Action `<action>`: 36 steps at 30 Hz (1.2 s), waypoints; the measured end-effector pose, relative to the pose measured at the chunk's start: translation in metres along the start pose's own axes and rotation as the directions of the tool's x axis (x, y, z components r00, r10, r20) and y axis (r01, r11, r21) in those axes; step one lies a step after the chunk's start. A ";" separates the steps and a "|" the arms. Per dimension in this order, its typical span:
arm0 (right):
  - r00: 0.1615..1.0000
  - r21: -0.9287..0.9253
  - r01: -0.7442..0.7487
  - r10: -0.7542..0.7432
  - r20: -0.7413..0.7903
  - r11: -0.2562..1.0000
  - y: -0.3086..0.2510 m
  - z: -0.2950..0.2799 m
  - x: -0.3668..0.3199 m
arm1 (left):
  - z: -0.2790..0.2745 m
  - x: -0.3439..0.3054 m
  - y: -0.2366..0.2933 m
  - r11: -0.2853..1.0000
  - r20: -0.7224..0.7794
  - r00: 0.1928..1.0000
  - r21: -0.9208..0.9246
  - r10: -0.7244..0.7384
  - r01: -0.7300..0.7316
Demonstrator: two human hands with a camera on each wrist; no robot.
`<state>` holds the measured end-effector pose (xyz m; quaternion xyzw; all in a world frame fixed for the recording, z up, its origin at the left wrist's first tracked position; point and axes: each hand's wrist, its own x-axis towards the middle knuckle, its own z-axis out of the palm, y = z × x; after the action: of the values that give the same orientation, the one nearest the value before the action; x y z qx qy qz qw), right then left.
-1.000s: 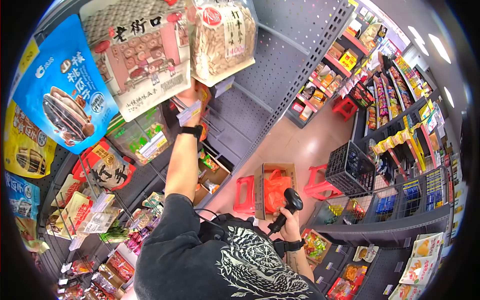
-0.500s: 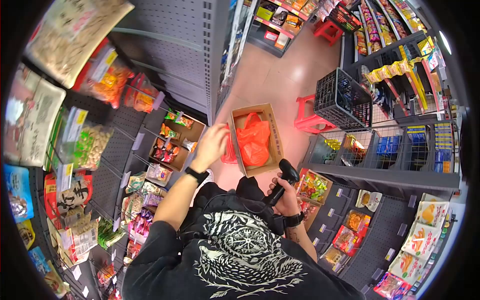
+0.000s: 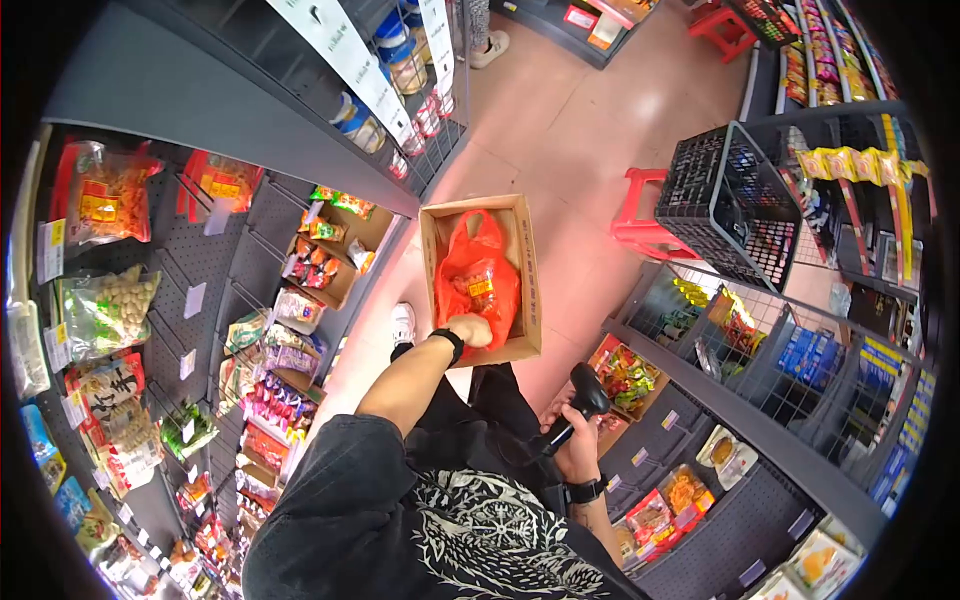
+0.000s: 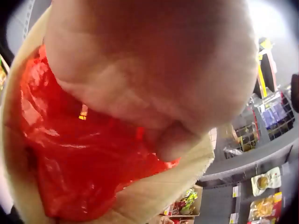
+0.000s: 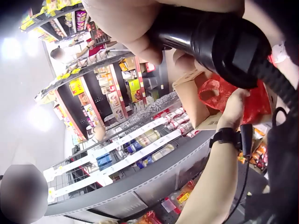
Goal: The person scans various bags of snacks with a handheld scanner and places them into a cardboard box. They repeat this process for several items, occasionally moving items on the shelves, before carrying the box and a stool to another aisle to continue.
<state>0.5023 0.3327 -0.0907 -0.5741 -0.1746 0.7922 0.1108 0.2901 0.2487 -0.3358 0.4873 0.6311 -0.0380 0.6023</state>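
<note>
My left hand [image 3: 470, 328] is down in a cardboard box [image 3: 527, 222], over the near end of a red plastic bag [image 3: 500, 245]. A package with a yellow label [image 3: 482, 287] shows within the bag, just beyond the knuckles. Close up in the left wrist view, the hand [image 4: 154, 70] hides much of the bag [image 4: 88, 158]; I cannot tell whether the fingers grip anything. My right hand [image 3: 578, 450] holds a black corded barcode scanner [image 3: 590, 390] by its handle, beside the box. Its cable [image 5: 275, 81] shows in the right wrist view.
Snack bags [image 3: 105, 190] hang from hooks on the left shelving. A black plastic crate [image 3: 700, 190] rests over a red stool [image 3: 640, 215] at the right. Low shelves with candy [image 3: 625, 375] stand close on my right. Another person's shoe [image 3: 490, 48] is at the top.
My left hand has come down from the hanging snack bags, passed the box's left side, and reached into the red bag's area. The right hand keeps hold of the barcode scanner.
</note>
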 end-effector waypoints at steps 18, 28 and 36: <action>0.999 -0.386 0.008 0.011 0.047 0.923 -0.020 -0.058 0.028 | 0.085 0.211 -0.114 0.803 -0.664 0.544 -0.149 -0.514 0.577; 0.984 -0.319 -0.023 0.078 0.160 0.947 -0.028 -0.014 0.028 | -0.014 0.010 -0.008 0.780 -0.626 0.465 -0.484 -0.625 0.397; 0.948 -0.332 0.054 0.056 0.313 0.942 -0.039 0.037 0.028 | -0.021 -0.077 0.011 0.648 -0.655 -0.114 -0.680 -0.747 -0.342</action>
<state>0.4572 0.3731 -0.0888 -0.4497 -0.3225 0.8327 -0.0187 0.2671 0.2242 -0.2625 -0.0481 0.8862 0.4581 0.0506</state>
